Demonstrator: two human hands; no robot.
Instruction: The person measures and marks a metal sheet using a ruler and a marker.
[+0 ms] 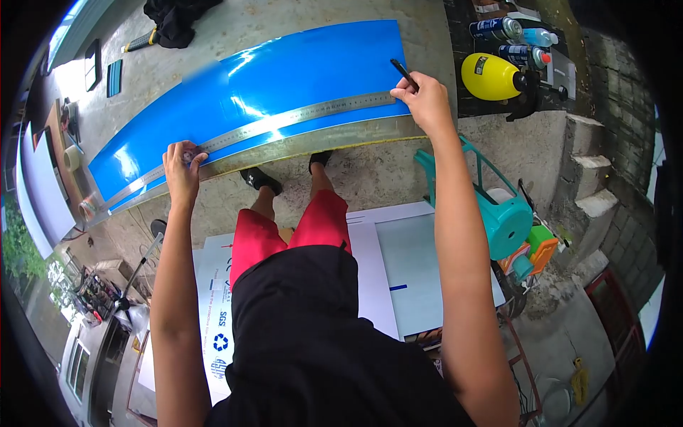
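A glossy blue sheet point(306, 67) lies along the near edge of the table. Across its lower part runs a long metal ruler point(284, 117). My left hand point(186, 162) grips something small and round, too hidden to name, at the ruler near the sheet's lower left. At the ruler's right end is my right hand point(425, 99), its fingers closed round a black pen point(402, 72) whose upper end points up and left over the sheet.
On the right are a yellow spray bottle point(491, 76), spray cans point(496, 28) and a teal stool point(501, 217). A black cloth point(174, 21) lies at the table's back. Tape rolls point(72, 158) sit at the far left. White panels point(366, 270) lie behind my legs.
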